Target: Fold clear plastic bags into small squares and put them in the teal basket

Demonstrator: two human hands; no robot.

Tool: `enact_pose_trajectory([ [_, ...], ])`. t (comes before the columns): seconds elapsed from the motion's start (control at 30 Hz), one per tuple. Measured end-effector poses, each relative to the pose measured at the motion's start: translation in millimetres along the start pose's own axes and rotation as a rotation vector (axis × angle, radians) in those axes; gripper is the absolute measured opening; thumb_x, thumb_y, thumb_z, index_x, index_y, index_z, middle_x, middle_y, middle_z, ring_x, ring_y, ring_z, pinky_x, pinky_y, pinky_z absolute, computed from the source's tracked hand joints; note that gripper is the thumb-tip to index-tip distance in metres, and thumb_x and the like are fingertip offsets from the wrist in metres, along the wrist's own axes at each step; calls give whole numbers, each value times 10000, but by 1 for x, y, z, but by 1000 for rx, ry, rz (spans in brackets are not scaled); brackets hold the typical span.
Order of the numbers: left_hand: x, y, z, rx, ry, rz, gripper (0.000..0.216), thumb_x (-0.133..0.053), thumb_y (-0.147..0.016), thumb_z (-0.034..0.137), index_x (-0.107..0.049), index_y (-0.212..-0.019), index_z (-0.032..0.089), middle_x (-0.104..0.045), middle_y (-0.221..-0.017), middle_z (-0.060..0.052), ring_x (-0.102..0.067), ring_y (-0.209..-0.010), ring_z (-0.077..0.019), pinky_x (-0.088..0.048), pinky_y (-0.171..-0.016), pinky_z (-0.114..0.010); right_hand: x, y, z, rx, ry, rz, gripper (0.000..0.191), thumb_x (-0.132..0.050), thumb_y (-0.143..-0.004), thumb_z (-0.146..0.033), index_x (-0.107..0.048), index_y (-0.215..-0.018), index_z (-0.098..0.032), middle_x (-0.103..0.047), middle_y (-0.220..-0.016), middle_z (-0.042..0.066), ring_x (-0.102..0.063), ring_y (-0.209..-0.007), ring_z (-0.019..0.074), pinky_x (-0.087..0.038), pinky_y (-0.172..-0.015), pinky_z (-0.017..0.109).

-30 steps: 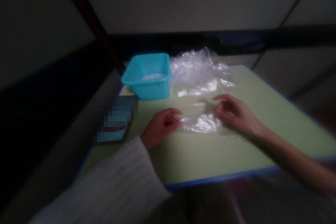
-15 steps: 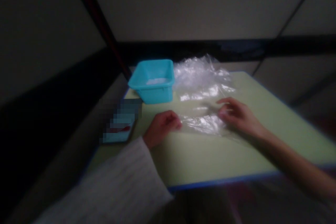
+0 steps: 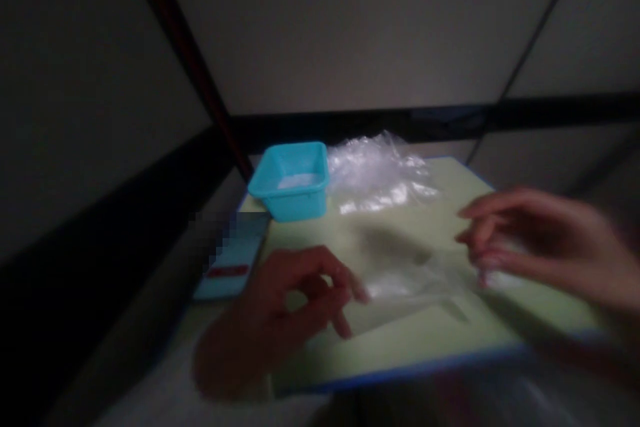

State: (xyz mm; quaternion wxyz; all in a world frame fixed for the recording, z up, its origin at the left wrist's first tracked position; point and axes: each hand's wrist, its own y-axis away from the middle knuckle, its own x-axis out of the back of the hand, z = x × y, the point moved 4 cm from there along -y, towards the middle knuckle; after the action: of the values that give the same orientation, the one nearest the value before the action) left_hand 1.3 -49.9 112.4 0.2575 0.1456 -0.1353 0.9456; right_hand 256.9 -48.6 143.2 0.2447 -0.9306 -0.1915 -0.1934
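Note:
My left hand (image 3: pixel 295 300) is closed in a pinch, thumb against fingers, at the left edge of a clear plastic bag (image 3: pixel 395 287). The bag stretches between my hands a little above the table and casts a faint shadow. At its right end, my right hand (image 3: pixel 535 247) pinches the film with thumb and fingers; blur softens the exact grip. Beyond my hands lies a crumpled pile of clear plastic bags (image 3: pixel 375 170).
A turquoise plastic basket (image 3: pixel 297 205) with something white inside stands at the back left. Left of my left hand lies a flat tablet-like object (image 3: pixel 233 267), partly pixelated. The pale yellow table (image 3: pixel 360 353) has a blue edge, and a wall rises behind.
Both hands have come closer to me and moved farther apart, my right hand going rightward. The plastic between them is now spread wider. The view has tilted up slightly.

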Motion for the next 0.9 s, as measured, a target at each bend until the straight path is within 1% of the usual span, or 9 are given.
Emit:
enact_pose_trajectory([
  [0.07,2,7,14,-12,18,31,68,-583,-811,238,-638,-771,244,-707,-759,12,-656,-530,-133,-523,-523,-246,7,-3,-25,73,7,41,355,-692,-763,-201,-596,-1067,-357,-629,-752,-6,-648,-573,138,-576,-487,227],
  [0.13,6,8,23,4,116,72,38,-603,-794,232,-621,-763,245,-703,-741,31,-648,-497,-131,-515,-481,-238,14,-10,-41,111,7,99,355,-723,-731,-212,-616,-1048,-334,-630,-738,-13,-642,-565,126,-554,-451,202],
  [0.23,12,-3,27,39,278,124,97,-600,-785,286,-561,-729,217,-686,-683,45,-608,-407,-110,-449,-382,-196,20,-30,-42,129,-43,138,347,-735,-702,-202,-623,-1018,-292,-637,-728,-32,-629,-549,107,-523,-437,189],
  [0.3,17,-16,20,56,293,149,175,-584,-784,329,-524,-688,195,-678,-657,31,-594,-390,-107,-408,-355,-180,20,-46,-24,83,-100,131,322,-731,-695,-203,-622,-992,-259,-633,-701,-43,-613,-519,90,-513,-444,182],
  [0.37,24,-29,2,102,266,180,199,-590,-769,343,-507,-683,184,-682,-675,13,-594,-406,-106,-410,-371,-184,14,-61,6,7,-151,57,311,-723,-700,-201,-603,-985,-236,-633,-697,-44,-620,-536,98,-528,-480,200],
  [0.53,33,-54,-70,271,241,172,295,-663,-695,400,-505,-730,154,-690,-749,-36,-604,-468,-113,-432,-432,-203,-13,-80,95,-182,-248,-103,354,-731,-698,-264,-548,-986,-168,-623,-687,-29,-638,-571,122,-530,-551,250],
  [0.63,32,-61,-103,309,214,205,324,-684,-654,418,-522,-701,141,-666,-701,-23,-602,-508,-114,-477,-500,-229,-28,-81,136,-266,-346,-126,401,-754,-666,-296,-528,-969,-160,-612,-688,-34,-637,-574,120,-526,-564,257],
  [0.77,27,-63,-127,364,134,237,292,-629,-665,411,-516,-687,142,-667,-708,-33,-590,-470,-108,-412,-422,-193,-36,-78,166,-315,-433,-55,433,-755,-658,-362,-530,-977,-176,-617,-704,-27,-634,-564,120,-520,-573,265],
  [0.9,27,-62,-139,388,54,291,270,-572,-669,416,-465,-667,168,-649,-660,-20,-559,-428,-108,-396,-393,-200,-19,-74,170,-308,-373,47,379,-698,-721,-375,-542,-1023,-207,-657,-892,26,-662,-777,166,-531,-731,327],
])
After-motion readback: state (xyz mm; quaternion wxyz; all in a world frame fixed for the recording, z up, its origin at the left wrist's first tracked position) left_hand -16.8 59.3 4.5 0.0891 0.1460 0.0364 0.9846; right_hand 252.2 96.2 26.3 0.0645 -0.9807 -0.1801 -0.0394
